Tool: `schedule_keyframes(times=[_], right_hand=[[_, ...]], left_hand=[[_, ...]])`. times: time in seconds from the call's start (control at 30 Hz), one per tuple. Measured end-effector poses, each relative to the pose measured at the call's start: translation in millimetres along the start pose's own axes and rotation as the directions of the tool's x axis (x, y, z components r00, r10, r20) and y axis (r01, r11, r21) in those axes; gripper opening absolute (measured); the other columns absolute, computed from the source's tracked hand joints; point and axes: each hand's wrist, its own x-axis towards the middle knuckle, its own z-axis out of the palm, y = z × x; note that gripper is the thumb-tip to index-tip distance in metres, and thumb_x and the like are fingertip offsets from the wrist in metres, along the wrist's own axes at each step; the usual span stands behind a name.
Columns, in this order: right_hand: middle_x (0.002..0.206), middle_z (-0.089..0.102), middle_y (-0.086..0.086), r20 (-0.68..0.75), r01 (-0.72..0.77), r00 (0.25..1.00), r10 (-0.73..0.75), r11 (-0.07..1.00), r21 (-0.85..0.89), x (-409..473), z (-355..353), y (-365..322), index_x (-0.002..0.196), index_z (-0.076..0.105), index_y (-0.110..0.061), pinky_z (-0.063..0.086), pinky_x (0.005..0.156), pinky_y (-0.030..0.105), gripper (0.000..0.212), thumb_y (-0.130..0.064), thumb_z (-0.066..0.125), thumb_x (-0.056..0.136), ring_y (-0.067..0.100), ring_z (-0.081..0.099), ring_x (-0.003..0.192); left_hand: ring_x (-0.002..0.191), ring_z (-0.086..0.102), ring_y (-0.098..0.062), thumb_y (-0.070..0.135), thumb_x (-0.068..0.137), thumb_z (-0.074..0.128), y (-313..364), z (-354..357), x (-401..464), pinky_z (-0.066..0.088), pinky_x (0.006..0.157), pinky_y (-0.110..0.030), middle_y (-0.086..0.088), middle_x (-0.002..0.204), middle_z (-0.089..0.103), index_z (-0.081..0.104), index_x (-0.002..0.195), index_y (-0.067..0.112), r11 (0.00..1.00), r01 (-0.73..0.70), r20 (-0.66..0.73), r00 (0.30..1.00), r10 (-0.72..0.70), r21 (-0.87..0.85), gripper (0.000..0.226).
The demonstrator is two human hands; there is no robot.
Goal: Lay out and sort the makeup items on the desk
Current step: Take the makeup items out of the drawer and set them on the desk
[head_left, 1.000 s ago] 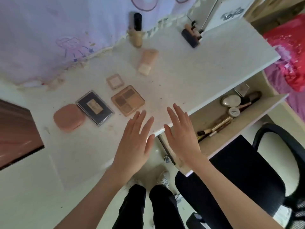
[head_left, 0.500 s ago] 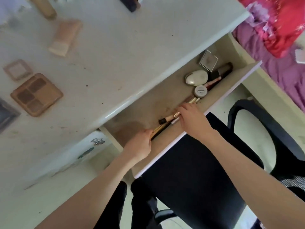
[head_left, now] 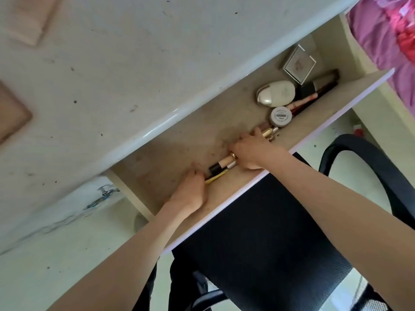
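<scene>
Both my hands are inside the open drawer point(head_left: 336, 93) under the white desk point(head_left: 134, 75). My right hand point(head_left: 251, 151) grips a bundle of slim makeup sticks point(head_left: 224, 163), beige, silver and gold, lying along the drawer's front wall. My left hand point(head_left: 190, 189) curls round the bundle's lower end, where a yellow pencil point(head_left: 215, 178) and a black cap point(head_left: 215, 169) stick out. Further along the drawer lie a small round white jar point(head_left: 281, 116), an oval cream compact point(head_left: 275, 93), dark brushes point(head_left: 318, 88) and a square clear case point(head_left: 299, 65).
On the desk top, a beige tube point(head_left: 33, 19) lies at the upper left and a brown palette's corner point(head_left: 11, 113) shows at the left edge. A black office chair point(head_left: 280, 232) stands right below the drawer. Pink bedding point(head_left: 386, 30) fills the upper right.
My hands left the desk edge and went down into the drawer. Both now close on the pencils and sticks; the view has swung right and closer to the drawer.
</scene>
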Motion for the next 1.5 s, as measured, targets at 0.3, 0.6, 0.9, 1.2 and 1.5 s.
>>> schedule_keyframes(times=[0.3,0.6,0.9,1.2,1.5], right_hand=[[0.123,0.053,0.008,0.198,0.030,0.980,-0.031,1.000,0.008,7,-4,-2,0.110,0.056,-0.014,0.015,0.110,0.051,0.025,-0.012,0.042,0.090,0.028,0.035,0.125],[0.079,0.053,-0.001,0.204,0.090,0.974,-0.103,0.993,0.073,1,-14,-11,0.098,0.057,-0.014,0.032,0.093,0.040,0.028,-0.040,0.049,0.089,0.021,0.050,0.079],[0.067,0.045,-0.002,0.075,0.107,0.990,-0.121,0.980,0.167,-8,-13,-24,0.079,0.050,-0.012,0.033,0.051,0.027,0.025,-0.030,0.042,0.095,0.014,0.043,0.057],[0.080,0.063,0.007,-0.111,0.032,0.994,0.006,0.940,0.340,-23,-22,-26,0.102,0.062,-0.009,0.047,0.068,0.034,0.037,-0.037,0.038,0.098,0.021,0.056,0.067],[0.064,0.061,0.002,-0.220,0.185,0.960,0.172,0.198,0.963,-76,-66,-28,0.098,0.060,-0.006,0.048,0.049,0.024,0.023,-0.027,0.050,0.096,0.012,0.054,0.045]], left_hand=[[0.090,0.057,-0.022,0.022,0.096,0.037,-2,-14,-2,0.043,0.071,-0.029,-0.009,0.108,0.058,0.054,0.110,0.009,1.000,-0.026,0.126,0.992,0.025,0.007,0.025],[0.082,0.053,-0.016,0.023,0.098,0.035,-2,-32,-17,0.039,0.068,-0.025,-0.002,0.094,0.055,0.049,0.112,0.014,0.990,-0.119,0.193,0.972,0.131,-0.073,0.021],[0.075,0.056,-0.014,0.027,0.099,0.036,-7,-39,-32,0.043,0.060,-0.024,-0.001,0.084,0.055,0.048,0.095,0.016,0.988,-0.031,0.099,0.994,0.046,-0.153,0.018],[0.079,0.059,-0.010,0.029,0.099,0.039,-10,-55,-54,0.048,0.071,-0.026,0.002,0.088,0.061,0.050,0.105,0.015,0.948,-0.019,-0.017,1.000,0.014,-0.318,0.019],[0.072,0.064,-0.016,0.016,0.100,0.036,9,-93,-99,0.055,0.067,-0.025,-0.008,0.089,0.059,0.048,0.108,0.014,0.692,-0.058,0.007,0.996,0.091,-0.720,0.014]])
